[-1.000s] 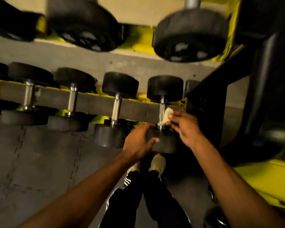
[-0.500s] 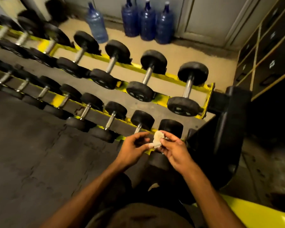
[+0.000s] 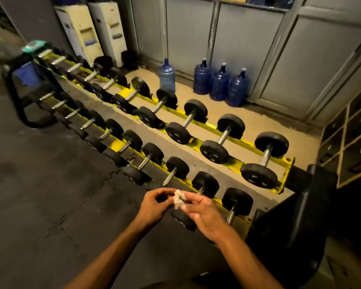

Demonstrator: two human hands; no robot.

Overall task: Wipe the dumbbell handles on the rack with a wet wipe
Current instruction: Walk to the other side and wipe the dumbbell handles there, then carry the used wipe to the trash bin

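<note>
- Here, in the head view, the left hand (image 3: 154,205) and the right hand (image 3: 204,213) meet above the near end of the lower row of dumbbells.
- The wet wipe (image 3: 178,199), a small crumpled pale wad, sits between the two hands and off the rack; it touches no handle.
- The left hand pinches the wipe's left edge, its fingers curled.
- The right hand grips the wipe's right side between its thumb and fingertips.
- The rack (image 3: 288,170) has yellow rails and two tiers and runs from lower right to upper left.
- The last dumbbell on the lower tier (image 3: 237,202) lies just right of the right hand, its steel handle (image 3: 230,215) bare.
- The next dumbbell (image 3: 205,184) is partly hidden behind the hands.
- The upper tier carries larger dumbbells (image 3: 265,157), each lying across the rails.
- A green thing (image 3: 32,46) lies at the rack's far end, too blurred to identify.
- Four blue water bottles (image 3: 219,82) stand on the floor behind the rack.
- Two water dispensers (image 3: 81,32) stand at the back wall.
- Cubby shelves (image 3: 350,147) line the right edge.
- Dark floor mats (image 3: 40,184) cover the ground on the left.
</note>
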